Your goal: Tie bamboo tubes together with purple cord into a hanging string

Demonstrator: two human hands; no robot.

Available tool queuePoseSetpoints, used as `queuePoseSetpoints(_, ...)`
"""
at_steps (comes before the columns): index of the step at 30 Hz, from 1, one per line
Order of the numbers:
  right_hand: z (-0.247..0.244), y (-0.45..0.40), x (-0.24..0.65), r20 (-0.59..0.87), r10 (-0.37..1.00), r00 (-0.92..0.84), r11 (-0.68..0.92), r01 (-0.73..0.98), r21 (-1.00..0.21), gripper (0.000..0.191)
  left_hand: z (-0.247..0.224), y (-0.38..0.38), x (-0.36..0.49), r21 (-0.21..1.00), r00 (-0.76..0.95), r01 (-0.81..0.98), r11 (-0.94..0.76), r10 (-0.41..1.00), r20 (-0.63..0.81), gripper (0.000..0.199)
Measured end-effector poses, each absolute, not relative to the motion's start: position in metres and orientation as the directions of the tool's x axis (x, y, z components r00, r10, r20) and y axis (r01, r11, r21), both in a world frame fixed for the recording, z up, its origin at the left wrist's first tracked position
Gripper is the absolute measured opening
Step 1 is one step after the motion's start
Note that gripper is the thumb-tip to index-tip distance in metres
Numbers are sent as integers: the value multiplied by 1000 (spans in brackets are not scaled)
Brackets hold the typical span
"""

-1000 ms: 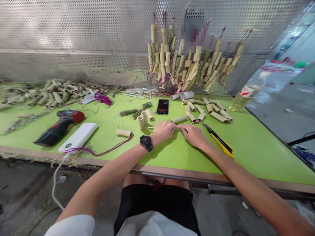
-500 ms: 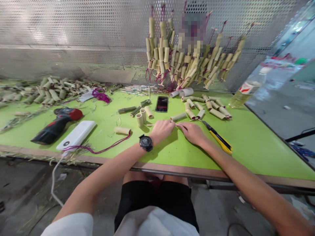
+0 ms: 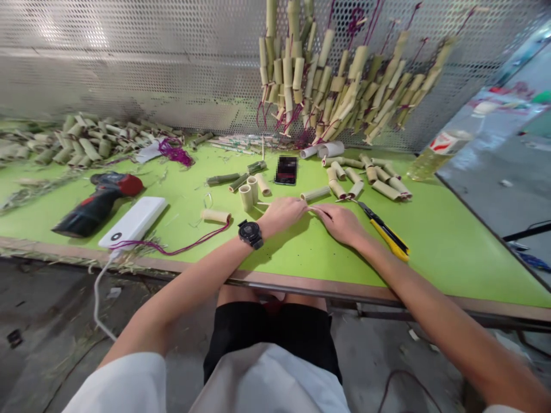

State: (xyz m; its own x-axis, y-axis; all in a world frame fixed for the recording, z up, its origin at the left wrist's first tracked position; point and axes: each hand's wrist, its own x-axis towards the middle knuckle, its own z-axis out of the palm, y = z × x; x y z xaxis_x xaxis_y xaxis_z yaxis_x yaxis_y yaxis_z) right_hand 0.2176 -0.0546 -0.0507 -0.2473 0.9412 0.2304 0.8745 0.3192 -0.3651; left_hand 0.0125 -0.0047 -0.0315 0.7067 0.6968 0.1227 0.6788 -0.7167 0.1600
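Observation:
My left hand [image 3: 286,214], wearing a black watch, is closed around a thin bamboo stick [image 3: 263,203] whose pale end sticks out on its left side. Fingertips of my right hand [image 3: 338,223] pinch the stick's other end, close against the left fingers. Most of the stick is hidden in the grip. Just beyond the hands lies a bamboo tube [image 3: 315,194]. Two short tubes [image 3: 246,198] stand upright left of the hands. A yellow and black utility knife [image 3: 384,230] rests right of my right hand.
A cordless drill [image 3: 100,202] and white power bank [image 3: 133,222] lie at left, with a corded bamboo tube [image 3: 216,215] nearer the hands. Cut bamboo pieces [image 3: 88,143] are heaped behind. A phone [image 3: 286,171], bottle [image 3: 443,150] and hanging bamboo strings [image 3: 340,86] are farther back.
The camera view has tilted slightly, so the table and its things sit higher in the picture. Both hands keep nearly the same place and hold on the stick.

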Motion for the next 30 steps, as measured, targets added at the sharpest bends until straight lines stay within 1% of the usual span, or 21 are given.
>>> queuePoseSetpoints(4, -49, -56, 219, 216, 941, -261, 323, 883, -340, 48, -30, 0, 8, 277, 696, 654, -704, 704, 143, 45)
queuePoseSetpoints(8, -47, -58, 217, 197, 952, -235, 288, 905, -312, 48, -28, -6, 12, 313, 675, 657, -686, 720, 161, 43)
queuePoseSetpoints(13, -50, -58, 214, 173, 967, -189, 241, 902, -357, 45, -28, -17, 23, 282, 594, 749, -599, 796, 115, 44)
queuePoseSetpoints(16, -52, -58, 213, 177, 969, -172, 226, 903, -364, 43, -27, -23, 28, 266, 566, 781, -565, 820, 83, 46)
queuePoseSetpoints(22, -52, -58, 211, 183, 974, -135, 196, 909, -369, 42, -28, -28, 32, 199, 533, 821, -535, 843, 63, 43)
queuePoseSetpoints(26, -52, -58, 209, 183, 973, -138, 198, 908, -369, 42, -31, -27, 35, 182, 537, 822, -539, 841, 65, 42)
queuePoseSetpoints(30, -55, -57, 210, 216, 967, -135, 209, 906, -367, 41, -34, -23, 32, 176, 550, 812, -556, 831, 88, 44)
